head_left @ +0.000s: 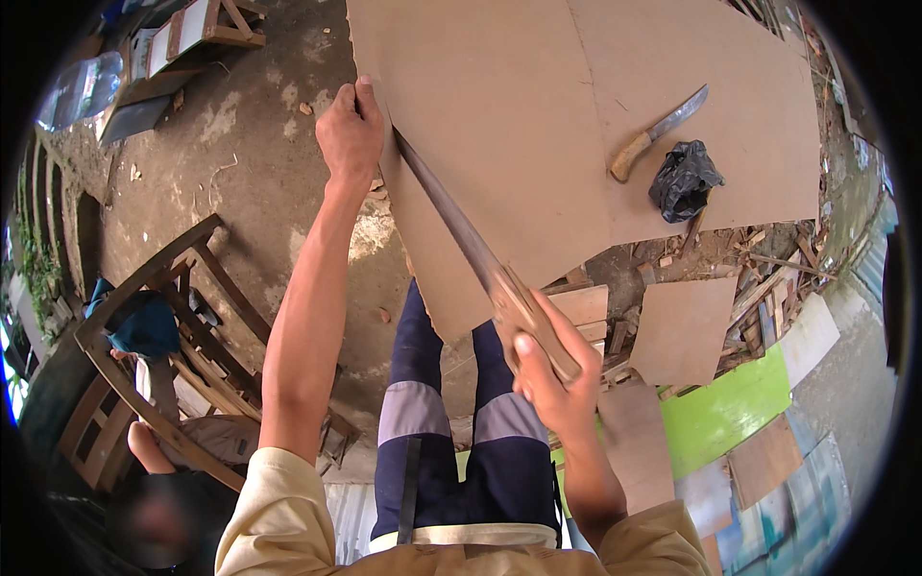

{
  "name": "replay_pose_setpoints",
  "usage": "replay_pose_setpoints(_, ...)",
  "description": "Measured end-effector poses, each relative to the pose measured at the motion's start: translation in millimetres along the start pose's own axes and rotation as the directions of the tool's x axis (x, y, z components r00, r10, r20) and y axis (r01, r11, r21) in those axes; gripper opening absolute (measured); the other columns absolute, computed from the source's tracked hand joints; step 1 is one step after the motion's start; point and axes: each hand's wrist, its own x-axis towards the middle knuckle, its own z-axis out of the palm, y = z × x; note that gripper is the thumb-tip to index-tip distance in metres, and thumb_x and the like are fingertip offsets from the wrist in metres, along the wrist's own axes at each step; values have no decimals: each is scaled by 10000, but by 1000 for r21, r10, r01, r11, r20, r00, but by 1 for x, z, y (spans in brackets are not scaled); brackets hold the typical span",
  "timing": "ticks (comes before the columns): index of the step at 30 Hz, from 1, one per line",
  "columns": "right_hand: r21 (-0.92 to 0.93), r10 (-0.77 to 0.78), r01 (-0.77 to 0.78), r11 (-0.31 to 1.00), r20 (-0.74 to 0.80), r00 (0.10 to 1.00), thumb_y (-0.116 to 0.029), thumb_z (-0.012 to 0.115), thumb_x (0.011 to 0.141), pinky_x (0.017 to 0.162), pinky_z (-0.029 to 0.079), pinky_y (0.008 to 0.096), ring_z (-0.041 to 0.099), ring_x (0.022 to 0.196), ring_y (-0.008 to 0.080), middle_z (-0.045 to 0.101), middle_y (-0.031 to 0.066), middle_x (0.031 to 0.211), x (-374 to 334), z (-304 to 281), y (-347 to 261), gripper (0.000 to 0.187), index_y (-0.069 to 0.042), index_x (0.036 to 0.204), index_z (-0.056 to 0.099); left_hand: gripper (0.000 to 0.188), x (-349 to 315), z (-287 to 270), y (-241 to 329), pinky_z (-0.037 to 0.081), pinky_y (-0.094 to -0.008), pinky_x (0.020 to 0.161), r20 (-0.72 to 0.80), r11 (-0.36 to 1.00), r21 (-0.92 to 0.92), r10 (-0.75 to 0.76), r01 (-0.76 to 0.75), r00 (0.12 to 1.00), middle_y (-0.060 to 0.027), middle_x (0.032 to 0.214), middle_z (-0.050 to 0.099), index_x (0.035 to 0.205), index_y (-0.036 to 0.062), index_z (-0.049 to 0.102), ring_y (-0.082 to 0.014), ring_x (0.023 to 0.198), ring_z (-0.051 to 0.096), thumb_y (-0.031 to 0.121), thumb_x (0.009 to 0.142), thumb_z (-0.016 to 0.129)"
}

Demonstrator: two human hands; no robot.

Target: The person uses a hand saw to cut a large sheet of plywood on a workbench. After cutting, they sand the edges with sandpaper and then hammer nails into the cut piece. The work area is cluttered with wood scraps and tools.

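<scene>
A large brown board, like thin plywood (490, 115), spreads out in front of me with a ragged left edge. My left hand (349, 139) is closed on that edge, with part of its fingers hidden. My right hand (559, 363) wraps round the wooden handle of a handsaw (449, 213). The narrow blade slants up and left over the board, its tip by the left edge just below my left hand. On the board's right part lie a large knife (677, 110) with a wooden handle and a crumpled black plastic bag (685, 180).
A wooden frame (144, 298) stands at the left, with a person (144, 523) beside it. A clear plastic bottle (84, 91) is at the upper left. Wood scraps (759, 307), a smaller board (682, 329) and a green panel (730, 408) lie at the right.
</scene>
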Motion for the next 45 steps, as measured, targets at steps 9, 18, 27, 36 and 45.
replay_pose_setpoints(9,-139,-283,284,949,26,959,-326,694,984,477,458,250,549,482,84,689,53,802,156,77,12,552,19,1402,588,469,0,7,-2,462,-447,599,-7,1000,1,-24,24,1000,-232,671,590,804,-26,598,-384,579,547,363,1059,546)
replay_pose_setpoints(18,-36,22,-23,999,-18,1000,-152,684,977,902,546,328,705,1065,201,741,184,1157,-8,2,-12,484,67,1393,571,487,0,1,1,437,-435,582,37,997,-17,-75,76,996,-190,628,543,787,-20,567,-292,553,486,376,1068,538)
replay_pose_setpoints(27,-60,-157,157,986,-3,988,-237,690,979,522,492,273,602,554,104,697,83,827,99,53,13,507,59,1378,590,430,2,4,6,455,-446,532,-5,1000,4,-10,10,1000,-175,588,568,745,11,583,-357,510,564,307,1055,562)
replay_pose_setpoints(36,45,-70,68,997,42,997,-277,699,973,466,448,262,504,472,73,591,9,657,145,78,-21,551,36,1409,575,425,4,0,8,457,-453,533,-19,999,0,38,-38,999,-186,600,583,727,13,566,-365,519,578,291,1047,574)
replay_pose_setpoints(45,-5,-73,73,997,-37,997,-139,678,973,521,484,230,589,577,63,744,90,955,-3,14,-5,490,62,1406,567,437,-7,-3,-1,447,-444,507,-33,999,-14,49,-50,998,-182,581,574,704,13,549,-352,492,561,284,1045,581)
